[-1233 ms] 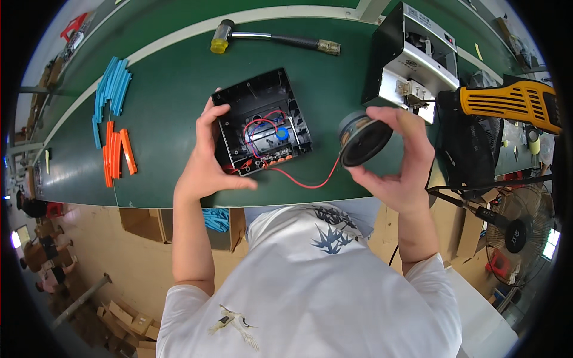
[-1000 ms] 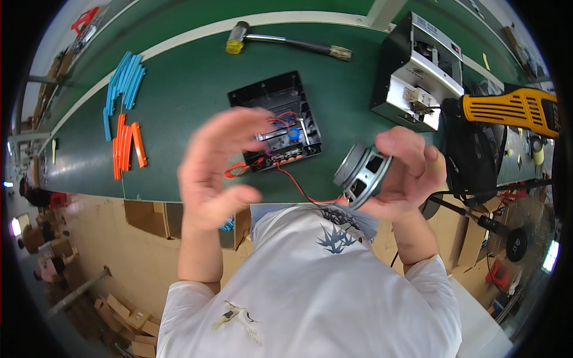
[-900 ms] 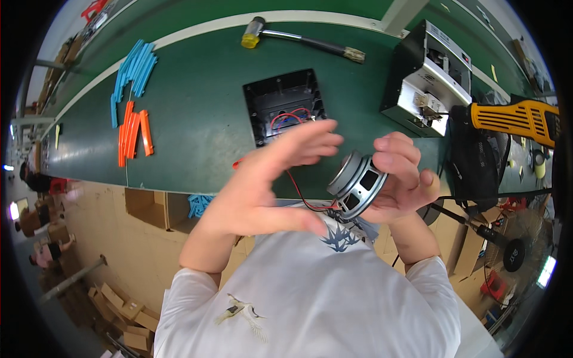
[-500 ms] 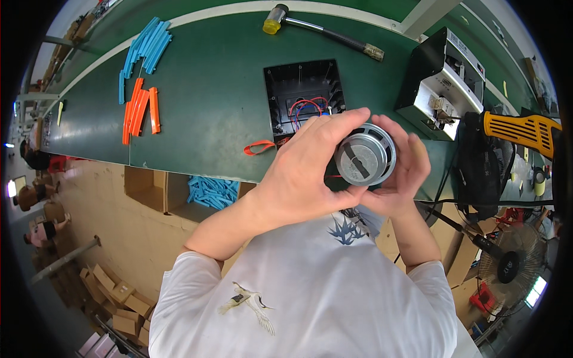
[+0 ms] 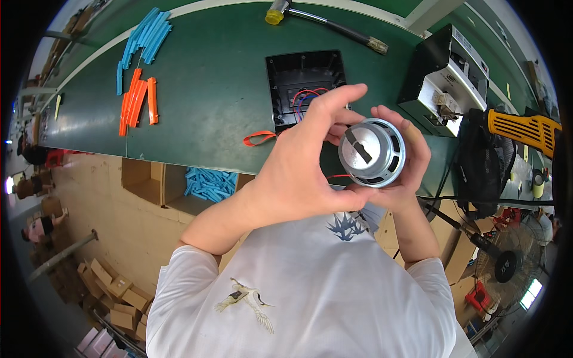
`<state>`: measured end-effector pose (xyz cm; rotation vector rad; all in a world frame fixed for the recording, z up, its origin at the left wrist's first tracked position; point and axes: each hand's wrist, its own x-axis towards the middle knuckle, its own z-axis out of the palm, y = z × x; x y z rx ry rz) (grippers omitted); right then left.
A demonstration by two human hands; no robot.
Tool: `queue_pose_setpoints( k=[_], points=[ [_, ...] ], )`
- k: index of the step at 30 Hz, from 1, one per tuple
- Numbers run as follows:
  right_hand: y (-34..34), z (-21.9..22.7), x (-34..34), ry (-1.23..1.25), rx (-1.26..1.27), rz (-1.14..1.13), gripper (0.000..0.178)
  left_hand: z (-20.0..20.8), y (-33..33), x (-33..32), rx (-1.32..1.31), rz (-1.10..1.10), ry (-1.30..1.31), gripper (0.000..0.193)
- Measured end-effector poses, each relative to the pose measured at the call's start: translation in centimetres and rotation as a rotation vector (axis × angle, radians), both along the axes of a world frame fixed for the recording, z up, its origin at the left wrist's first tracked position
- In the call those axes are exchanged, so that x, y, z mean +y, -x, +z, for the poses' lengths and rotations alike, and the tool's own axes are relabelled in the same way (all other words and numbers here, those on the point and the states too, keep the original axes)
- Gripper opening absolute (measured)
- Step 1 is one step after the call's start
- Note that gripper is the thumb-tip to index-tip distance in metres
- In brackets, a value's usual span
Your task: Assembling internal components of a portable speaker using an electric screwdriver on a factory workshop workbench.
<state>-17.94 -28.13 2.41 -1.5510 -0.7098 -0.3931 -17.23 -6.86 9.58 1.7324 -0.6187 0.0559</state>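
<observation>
A round metal speaker [image 5: 362, 153], with its silver magnet side facing up, is held above the bench's front edge. My right hand [image 5: 415, 152] wraps round its right side and lower rim. On its left, my left hand [image 5: 301, 161] rests its thumb at the lower rim, some fingers curled toward the far edge and the index finger lifted off. Just beyond is an open black plastic box [image 5: 286, 71] with red and blue wires [image 5: 305, 95] inside. An orange-red ribbon loop [image 5: 258, 138] sticks out at its near left corner. A red wire shows below the speaker.
Blue strips [image 5: 146, 36] and orange strips [image 5: 136, 101] lie on the green bench [image 5: 203, 83] at left. A mallet [image 5: 325, 24] lies at the back. At right are a metal-and-black machine [image 5: 447, 83], a yellow-handled tool [image 5: 522, 128] and a fan [image 5: 507, 265]. Cardboard boxes [image 5: 143, 179] stand below.
The speaker has tilted and shifted slightly right in my hands. My left index finger has lifted away from its rim.
</observation>
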Motion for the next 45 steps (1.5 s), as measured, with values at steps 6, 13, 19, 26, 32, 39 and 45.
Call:
queue_pose_setpoints(
  k=[6, 13, 19, 26, 32, 39, 45],
  points=[
    [0.4, 2.8, 0.6, 0.267, -0.146, -0.192, 0.095, -0.7, 0.1, 0.5, 0.635, -0.248, 0.423, 0.112],
    [0.3, 5.6, 0.2, 0.318, -0.074, -0.351, 0.082, -0.1, -1.3, 2.7, 0.457, -0.098, 0.404, 0.101],
    [-1.0, 5.7, -1.3, 0.414, -0.082, -0.649, 0.083, -0.9, -5.0, 7.7, 0.091, 0.399, 0.374, 0.057],
    [-0.8, 6.8, -1.5, 0.579, -0.241, -0.787, 0.079, -3.9, -3.5, 8.4, 0.085, 0.408, 0.124, 0.020],
    [0.7, 7.3, -2.9, 0.662, 0.077, -0.320, 0.077, -4.8, -0.1, 6.5, -0.253, 0.226, -0.277, 0.030],
    [2.8, 4.4, -0.7, 0.705, 0.018, -0.208, 0.081, -7.9, 1.5, 6.2, -0.658, 0.268, -0.337, 0.034],
    [2.5, 3.9, -0.2, 0.734, -0.054, -0.246, 0.082, -8.9, 1.6, 6.5, -0.674, 0.239, -0.193, 0.033]
  ],
)
